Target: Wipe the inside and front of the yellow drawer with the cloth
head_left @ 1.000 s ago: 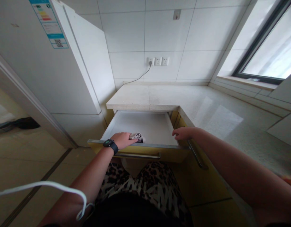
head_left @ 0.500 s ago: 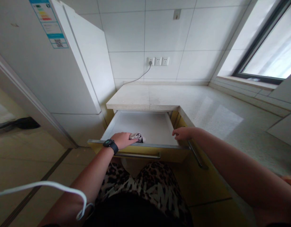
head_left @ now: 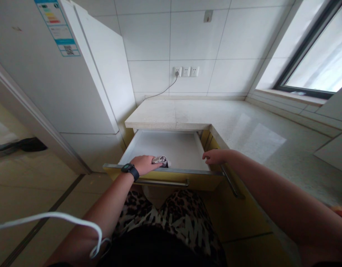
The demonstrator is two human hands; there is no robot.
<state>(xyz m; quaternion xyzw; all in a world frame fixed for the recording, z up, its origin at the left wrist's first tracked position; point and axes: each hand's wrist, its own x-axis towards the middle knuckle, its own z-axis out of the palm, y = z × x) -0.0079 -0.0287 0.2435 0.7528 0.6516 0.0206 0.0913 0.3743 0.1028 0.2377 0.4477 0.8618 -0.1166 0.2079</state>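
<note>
A yellow-fronted drawer [head_left: 171,146] stands pulled out under the pale stone counter. My left hand [head_left: 144,163], with a black watch on the wrist, reaches over the drawer's front edge and is closed on a small crumpled grey cloth [head_left: 160,160] at the front of the white drawer floor. My right hand [head_left: 214,156] rests at the drawer's right front corner with its fingers curled loosely; whether it grips the edge I cannot make out.
A white fridge [head_left: 62,66] stands left of the counter [head_left: 187,113]. Wall sockets [head_left: 186,71] with one cable plugged in sit on the tiled wall. A window [head_left: 318,63] is at the right. A bar handle [head_left: 164,182] runs along the drawer front.
</note>
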